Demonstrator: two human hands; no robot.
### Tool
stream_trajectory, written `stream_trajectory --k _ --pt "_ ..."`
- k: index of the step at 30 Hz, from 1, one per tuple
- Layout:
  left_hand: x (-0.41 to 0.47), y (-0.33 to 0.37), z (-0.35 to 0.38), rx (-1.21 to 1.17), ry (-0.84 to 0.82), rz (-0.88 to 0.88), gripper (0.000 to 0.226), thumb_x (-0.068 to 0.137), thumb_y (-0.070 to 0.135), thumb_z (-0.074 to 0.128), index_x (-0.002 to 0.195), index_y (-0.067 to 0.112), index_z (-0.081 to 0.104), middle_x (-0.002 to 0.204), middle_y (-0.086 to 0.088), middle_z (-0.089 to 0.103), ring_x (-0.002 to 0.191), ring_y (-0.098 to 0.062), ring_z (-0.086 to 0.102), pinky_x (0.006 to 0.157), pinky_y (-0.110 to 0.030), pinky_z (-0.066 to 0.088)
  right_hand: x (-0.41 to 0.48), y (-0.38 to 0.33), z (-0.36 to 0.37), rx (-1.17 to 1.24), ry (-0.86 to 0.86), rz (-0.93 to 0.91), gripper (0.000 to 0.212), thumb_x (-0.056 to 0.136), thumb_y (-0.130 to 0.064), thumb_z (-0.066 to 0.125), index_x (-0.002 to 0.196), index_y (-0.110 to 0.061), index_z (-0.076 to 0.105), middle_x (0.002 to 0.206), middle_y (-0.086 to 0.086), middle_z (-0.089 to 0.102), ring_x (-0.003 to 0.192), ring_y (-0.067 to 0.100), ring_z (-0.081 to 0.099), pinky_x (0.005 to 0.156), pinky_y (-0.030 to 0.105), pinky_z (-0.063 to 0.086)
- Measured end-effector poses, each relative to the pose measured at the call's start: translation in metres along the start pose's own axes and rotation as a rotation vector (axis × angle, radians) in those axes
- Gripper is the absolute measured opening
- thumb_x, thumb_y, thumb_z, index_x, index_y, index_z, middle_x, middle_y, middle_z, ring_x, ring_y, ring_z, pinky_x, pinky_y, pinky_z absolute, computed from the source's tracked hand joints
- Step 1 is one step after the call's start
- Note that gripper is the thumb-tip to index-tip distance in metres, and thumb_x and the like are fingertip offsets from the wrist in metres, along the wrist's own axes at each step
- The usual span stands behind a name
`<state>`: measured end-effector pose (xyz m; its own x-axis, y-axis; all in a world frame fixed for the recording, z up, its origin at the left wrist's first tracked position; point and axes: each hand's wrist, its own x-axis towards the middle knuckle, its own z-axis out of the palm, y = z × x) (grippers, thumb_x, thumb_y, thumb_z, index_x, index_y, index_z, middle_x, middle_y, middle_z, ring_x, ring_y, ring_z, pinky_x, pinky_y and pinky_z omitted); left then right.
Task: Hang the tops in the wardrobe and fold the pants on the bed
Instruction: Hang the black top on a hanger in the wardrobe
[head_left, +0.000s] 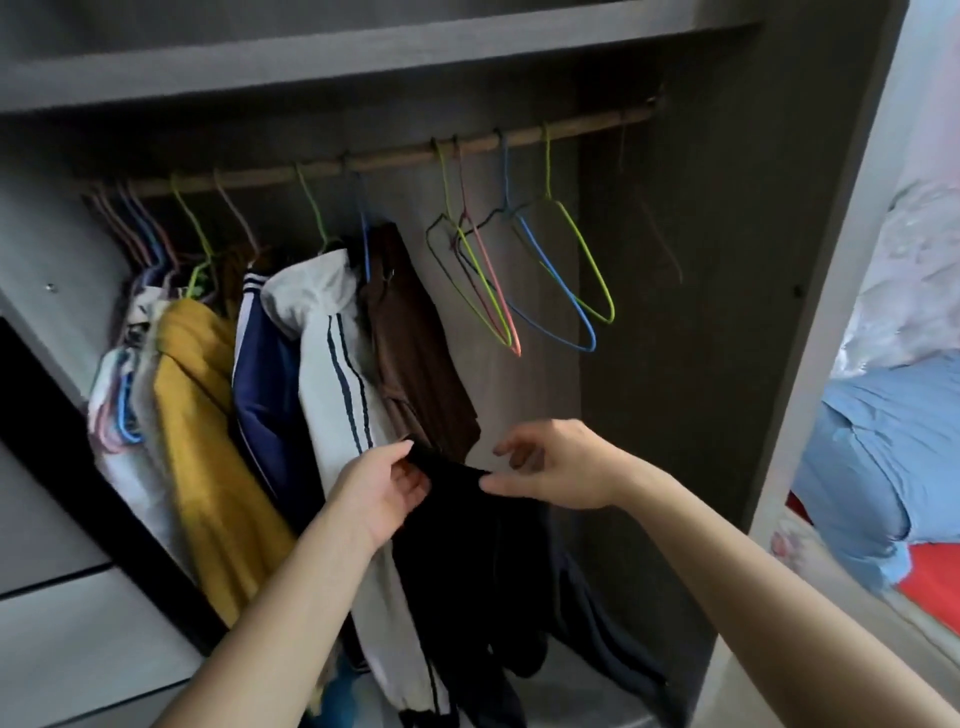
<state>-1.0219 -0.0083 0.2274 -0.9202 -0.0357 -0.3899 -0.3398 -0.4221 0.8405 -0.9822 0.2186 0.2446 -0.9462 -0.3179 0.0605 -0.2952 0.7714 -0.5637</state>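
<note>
Two hands hold up a black garment (467, 525) in front of the wardrobe, below the rail (395, 155). The left hand (379, 493) pinches its upper edge. The right hand (561, 467) has loose, spread fingers, with only the thumb touching the cloth. Bare hangers (519, 270) hang above, beside a brown top (415, 353).

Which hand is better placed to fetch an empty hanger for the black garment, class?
Probably the right hand. It is open beside the black garment and lies below the empty hangers, while the left hand grips the garment's top edge and holds it up.
</note>
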Motion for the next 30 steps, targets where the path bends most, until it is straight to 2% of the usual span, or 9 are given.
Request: stream_trajectory --k 3,6,9,11,13,16,22,27,30 --pt "-0.001 0.02 0.003 0.137 0.017 0.17 0.018 0.097 0.003 0.049 0.088 0.012 0.062 0.078 -0.008 0.064 0.071 -0.022 0.061 0.058 -0.029 0.05 0.033 -0.018 -0.024 -0.085 0.467 -0.051 0.04 0.092 -0.052 0.061 0.117 -0.021 0.067 0.103 -0.002 0.062 0.092 0.018 0.063 0.084 0.036 0.052" --pt "0.001 0.026 0.005 0.402 0.043 0.315 0.017 0.097 0.003 0.05 0.091 0.012 0.064 0.098 -0.014 0.064 0.093 -0.029 0.061 0.086 -0.039 0.051 0.075 -0.038 -0.051 -0.192 0.698 0.009 0.041 0.093 -0.044 0.059 0.124 -0.016 0.059 0.113 0.008 0.056 0.097 0.033 0.062 0.079 0.04 0.052" --pt "0.004 0.029 0.006 0.577 0.009 0.408 0.017 0.097 0.005 0.048 0.1 0.01 0.063 0.112 -0.016 0.063 0.11 -0.031 0.057 0.105 -0.046 0.043 0.117 -0.052 -0.07 -0.381 0.729 0.105 0.054 0.09 -0.05 0.063 0.126 -0.012 0.052 0.122 0.013 0.053 0.1 0.037 0.062 0.071 0.037 0.046" --pt "0.009 0.033 0.004 0.616 -0.015 0.464 0.018 0.097 0.006 0.047 0.098 0.013 0.063 0.103 -0.009 0.064 0.102 -0.023 0.056 0.097 -0.036 0.044 0.139 -0.056 -0.076 -0.527 0.658 0.178 0.051 0.089 -0.044 0.066 0.124 -0.009 0.051 0.12 0.015 0.056 0.103 0.038 0.063 0.074 0.039 0.049" --pt "0.013 0.039 0.001 0.622 -0.056 0.51 0.02 0.098 0.006 0.047 0.096 0.016 0.063 0.093 -0.003 0.061 0.093 -0.016 0.053 0.084 -0.026 0.042 0.155 -0.056 -0.077 -0.583 0.61 0.193 0.033 0.091 -0.026 0.063 0.116 -0.007 0.055 0.111 0.016 0.062 0.101 0.039 0.065 0.071 0.038 0.046" --pt "0.023 0.049 -0.005 0.644 -0.106 0.533 0.019 0.098 0.007 0.047 0.097 0.016 0.063 0.095 -0.003 0.062 0.092 -0.014 0.053 0.085 -0.026 0.041 0.168 -0.053 -0.076 -0.485 0.655 0.174 0.02 0.093 -0.015 0.053 0.109 -0.004 0.055 0.102 0.019 0.065 0.095 0.042 0.064 0.067 0.037 0.041" --pt "0.037 0.059 -0.007 0.698 -0.14 0.553 0.021 0.099 0.01 0.047 0.096 0.022 0.065 0.101 -0.001 0.066 0.104 -0.019 0.059 0.098 -0.034 0.043 0.162 -0.061 -0.074 -0.333 0.792 0.078 0.022 0.101 -0.016 0.046 0.114 0.002 0.047 0.118 0.023 0.05 0.092 0.044 0.059 0.067 0.039 0.037" --pt "0.041 0.054 -0.006 0.67 -0.096 0.513 0.02 0.097 0.014 0.048 0.093 0.024 0.066 0.102 -0.005 0.066 0.106 -0.027 0.059 0.101 -0.044 0.046 0.131 -0.053 -0.044 -0.113 1.055 -0.081 0.021 0.098 -0.004 0.049 0.117 0.003 0.051 0.113 0.018 0.048 0.082 0.036 0.055 0.067 0.043 0.043" --pt "0.043 0.053 -0.004 0.514 -0.081 0.384 0.022 0.096 0.008 0.049 0.088 0.019 0.067 0.103 -0.013 0.065 0.103 -0.031 0.06 0.101 -0.046 0.045 0.088 -0.024 0.004 0.061 1.244 -0.216 0.023 0.089 0.005 0.055 0.111 0.0 0.05 0.11 0.008 0.045 0.082 0.025 0.052 0.071 0.04 0.046"
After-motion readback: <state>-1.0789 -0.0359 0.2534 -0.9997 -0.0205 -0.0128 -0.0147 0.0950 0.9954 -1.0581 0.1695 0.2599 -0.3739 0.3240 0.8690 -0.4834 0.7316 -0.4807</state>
